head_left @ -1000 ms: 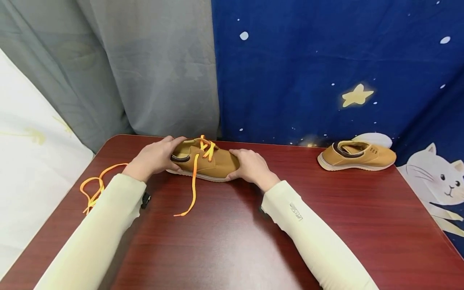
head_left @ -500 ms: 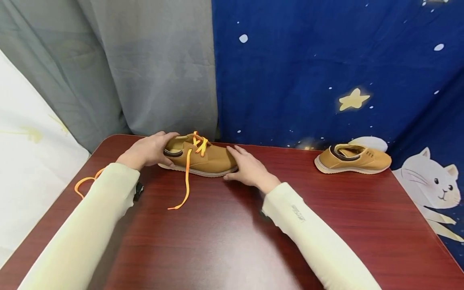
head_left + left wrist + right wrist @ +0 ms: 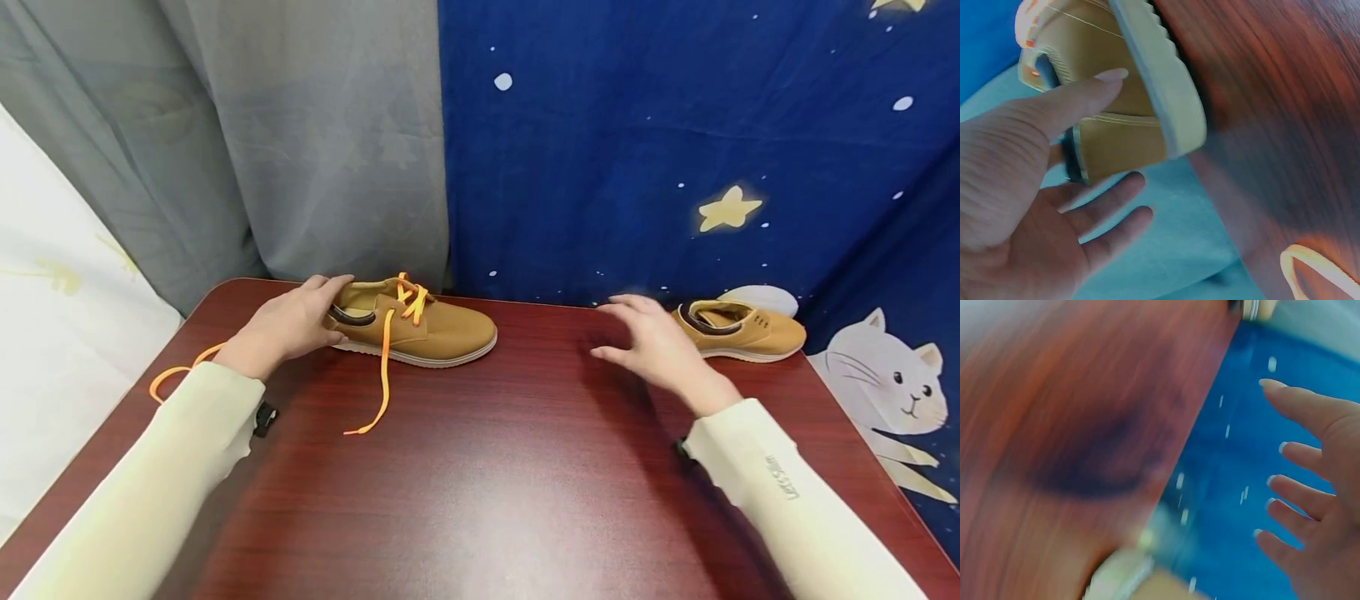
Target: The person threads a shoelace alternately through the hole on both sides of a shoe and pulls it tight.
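A tan lace-up shoe (image 3: pixel 450 329) with an orange lace (image 3: pixel 386 367) stands on the table at the left, the lace's loose end trailing forward. My left hand (image 3: pixel 288 321) is at its heel. In the left wrist view, the thumb (image 3: pixel 1085 100) lies over the heel's side and the fingers are spread behind it; whether they touch is unclear. Further right, my right hand (image 3: pixel 648 342) hovers above the table with fingers apart and nothing in them. A second tan shoe (image 3: pixel 757 333), no lace visible in its eyelets, stands just beyond it, its heel partly hidden by the hand.
A loose orange lace (image 3: pixel 176 375) lies on the table's left side, partly behind the left sleeve (image 3: pixel 150 467). The red-brown table (image 3: pixel 465 467) ends at a grey curtain (image 3: pixel 337 150) and a blue starry curtain (image 3: pixel 600 150). A printed cat (image 3: pixel 892 375) is at the right.
My right hand has let go of the laced shoe's toe and moved right toward the second shoe. The left hand has loosened at the heel and shifted slightly left.
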`<state>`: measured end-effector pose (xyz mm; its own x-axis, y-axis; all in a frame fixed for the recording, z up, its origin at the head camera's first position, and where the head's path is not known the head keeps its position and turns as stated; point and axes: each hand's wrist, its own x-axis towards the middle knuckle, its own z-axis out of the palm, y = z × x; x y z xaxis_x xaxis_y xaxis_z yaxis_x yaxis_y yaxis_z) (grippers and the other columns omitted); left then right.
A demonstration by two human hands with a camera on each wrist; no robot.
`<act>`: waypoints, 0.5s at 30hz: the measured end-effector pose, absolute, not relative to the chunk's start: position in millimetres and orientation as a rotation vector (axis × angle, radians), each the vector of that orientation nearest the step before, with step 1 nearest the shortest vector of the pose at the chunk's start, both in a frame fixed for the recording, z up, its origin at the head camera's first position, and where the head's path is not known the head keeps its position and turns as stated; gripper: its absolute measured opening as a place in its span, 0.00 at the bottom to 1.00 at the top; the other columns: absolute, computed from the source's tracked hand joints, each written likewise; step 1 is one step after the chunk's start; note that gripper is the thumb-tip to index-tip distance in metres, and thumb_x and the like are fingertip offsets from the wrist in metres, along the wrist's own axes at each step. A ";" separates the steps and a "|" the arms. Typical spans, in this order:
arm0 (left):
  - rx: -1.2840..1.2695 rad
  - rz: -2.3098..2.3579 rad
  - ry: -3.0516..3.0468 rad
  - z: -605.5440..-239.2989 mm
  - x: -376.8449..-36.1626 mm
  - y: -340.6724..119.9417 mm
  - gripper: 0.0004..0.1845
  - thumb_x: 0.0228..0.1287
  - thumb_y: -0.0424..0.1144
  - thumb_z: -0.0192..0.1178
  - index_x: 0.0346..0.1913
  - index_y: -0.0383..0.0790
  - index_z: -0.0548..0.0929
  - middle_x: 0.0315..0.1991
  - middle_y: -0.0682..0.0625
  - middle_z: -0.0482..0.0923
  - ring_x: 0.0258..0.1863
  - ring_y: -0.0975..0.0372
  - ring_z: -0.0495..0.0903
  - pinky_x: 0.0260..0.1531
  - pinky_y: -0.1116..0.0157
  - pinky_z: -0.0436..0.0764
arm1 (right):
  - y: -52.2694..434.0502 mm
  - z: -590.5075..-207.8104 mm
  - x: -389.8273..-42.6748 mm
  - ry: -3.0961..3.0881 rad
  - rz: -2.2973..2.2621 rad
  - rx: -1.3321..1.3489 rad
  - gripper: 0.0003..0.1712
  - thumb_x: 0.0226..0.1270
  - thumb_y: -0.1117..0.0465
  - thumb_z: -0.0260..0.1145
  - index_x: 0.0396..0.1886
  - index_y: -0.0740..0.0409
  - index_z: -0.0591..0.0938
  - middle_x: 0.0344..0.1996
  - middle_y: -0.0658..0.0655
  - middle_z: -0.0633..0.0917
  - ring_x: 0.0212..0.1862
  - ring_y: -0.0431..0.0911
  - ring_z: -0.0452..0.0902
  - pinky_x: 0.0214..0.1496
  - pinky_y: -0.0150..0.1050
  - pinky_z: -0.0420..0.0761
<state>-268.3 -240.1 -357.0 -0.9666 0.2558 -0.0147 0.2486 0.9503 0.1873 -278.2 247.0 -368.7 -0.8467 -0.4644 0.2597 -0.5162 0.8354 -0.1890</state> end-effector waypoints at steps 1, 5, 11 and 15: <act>0.394 0.287 3.072 -355.2 -265.8 -238.1 0.48 0.56 0.40 0.73 0.77 0.37 0.59 0.65 0.33 0.68 0.56 0.41 0.78 0.51 0.40 0.78 | 257.1 -366.4 -279.1 -2.795 0.356 0.740 0.38 0.53 0.50 0.80 0.61 0.63 0.80 0.63 0.69 0.78 0.67 0.66 0.70 0.72 0.61 0.66; 0.386 0.278 3.106 -347.4 -255.4 -226.3 0.41 0.59 0.41 0.71 0.74 0.36 0.65 0.65 0.32 0.69 0.61 0.39 0.74 0.55 0.39 0.76 | 294.1 -357.2 -285.9 -2.822 0.297 0.629 0.45 0.49 0.45 0.81 0.62 0.64 0.78 0.65 0.72 0.75 0.68 0.68 0.67 0.71 0.65 0.64; 0.461 0.208 3.158 -336.6 -243.6 -192.4 0.26 0.67 0.44 0.64 0.64 0.35 0.77 0.64 0.32 0.73 0.60 0.37 0.74 0.59 0.39 0.74 | 341.3 -352.0 -294.4 -2.968 0.242 0.440 0.56 0.46 0.41 0.82 0.69 0.66 0.71 0.69 0.77 0.67 0.69 0.74 0.61 0.66 0.73 0.63; 0.578 0.233 3.167 -333.2 -239.0 -159.4 0.24 0.68 0.43 0.63 0.63 0.36 0.79 0.66 0.33 0.72 0.63 0.39 0.75 0.62 0.42 0.74 | 369.2 -353.6 -297.1 -3.029 0.226 0.338 0.63 0.42 0.36 0.82 0.71 0.65 0.67 0.70 0.79 0.63 0.69 0.78 0.57 0.64 0.76 0.59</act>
<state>-239.0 -159.4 -333.2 -0.9323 0.3445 0.1099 0.3569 0.9256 0.1261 -297.1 369.2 -353.6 -0.9720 -0.2123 0.1010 -0.2249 0.9647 -0.1371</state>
